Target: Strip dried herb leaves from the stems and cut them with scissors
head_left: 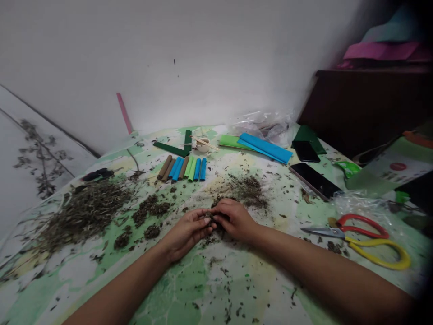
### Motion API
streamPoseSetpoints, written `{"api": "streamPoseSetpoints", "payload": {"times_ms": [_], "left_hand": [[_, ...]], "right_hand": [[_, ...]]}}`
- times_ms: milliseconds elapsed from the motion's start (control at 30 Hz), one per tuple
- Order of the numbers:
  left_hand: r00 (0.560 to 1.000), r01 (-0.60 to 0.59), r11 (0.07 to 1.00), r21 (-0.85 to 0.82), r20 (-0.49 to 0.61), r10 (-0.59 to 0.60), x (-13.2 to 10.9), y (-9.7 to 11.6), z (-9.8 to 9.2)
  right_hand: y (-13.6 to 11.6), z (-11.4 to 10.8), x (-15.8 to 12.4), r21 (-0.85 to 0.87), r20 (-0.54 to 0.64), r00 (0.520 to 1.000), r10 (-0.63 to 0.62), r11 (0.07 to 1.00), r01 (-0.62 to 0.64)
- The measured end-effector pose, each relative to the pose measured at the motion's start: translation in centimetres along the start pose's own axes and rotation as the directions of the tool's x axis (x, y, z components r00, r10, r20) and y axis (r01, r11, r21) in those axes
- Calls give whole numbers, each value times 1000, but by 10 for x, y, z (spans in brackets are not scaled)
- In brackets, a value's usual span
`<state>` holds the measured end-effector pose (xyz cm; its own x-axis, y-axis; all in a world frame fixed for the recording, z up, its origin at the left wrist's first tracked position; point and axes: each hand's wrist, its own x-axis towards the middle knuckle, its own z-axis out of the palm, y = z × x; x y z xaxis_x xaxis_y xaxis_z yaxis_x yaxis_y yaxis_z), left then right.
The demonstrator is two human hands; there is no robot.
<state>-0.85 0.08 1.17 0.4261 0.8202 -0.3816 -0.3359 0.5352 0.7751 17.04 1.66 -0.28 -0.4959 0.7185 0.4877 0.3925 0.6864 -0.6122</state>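
Note:
Both hands meet at the middle of the table, low over scattered brown bits. My left hand [191, 229] is closed, its fingertips pinching a small clump of dried herb [209, 217]. Against the same clump press the bent fingers of my right hand [235, 219]; part of the clump is hidden by them. Just beyond the right hand spreads a patch of fine crumbled herb [250, 189]. Left of my left hand lie several dark loose clumps [149, 210]. Behind them several small paper rolls [182, 168], brown, blue and light green, rest side by side.
A heap of dried stems [89, 210] covers the left. Scissors [341, 233] with red and yellow handles lie at right, near two phones [316, 180]. Folded blue paper [265, 147], green strips [171, 149], a small cup [203, 145] and a plastic bag [270, 124] are at the back.

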Motion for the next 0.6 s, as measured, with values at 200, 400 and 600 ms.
{"api": "streamPoseSetpoints", "payload": {"times_ms": [200, 400, 600], "left_hand": [[1000, 4, 1000, 17, 15, -4, -1, 1, 0], [1000, 7, 1000, 24, -11, -7, 0, 1, 0], [1000, -11, 998, 56, 0, 11, -1, 0, -1]], "right_hand": [[2, 3, 0, 33, -25, 999, 45, 998, -44], [0, 0, 0, 41, -44, 994, 100, 994, -99], [1, -3, 0, 27, -88, 981, 174, 985, -172]]}}
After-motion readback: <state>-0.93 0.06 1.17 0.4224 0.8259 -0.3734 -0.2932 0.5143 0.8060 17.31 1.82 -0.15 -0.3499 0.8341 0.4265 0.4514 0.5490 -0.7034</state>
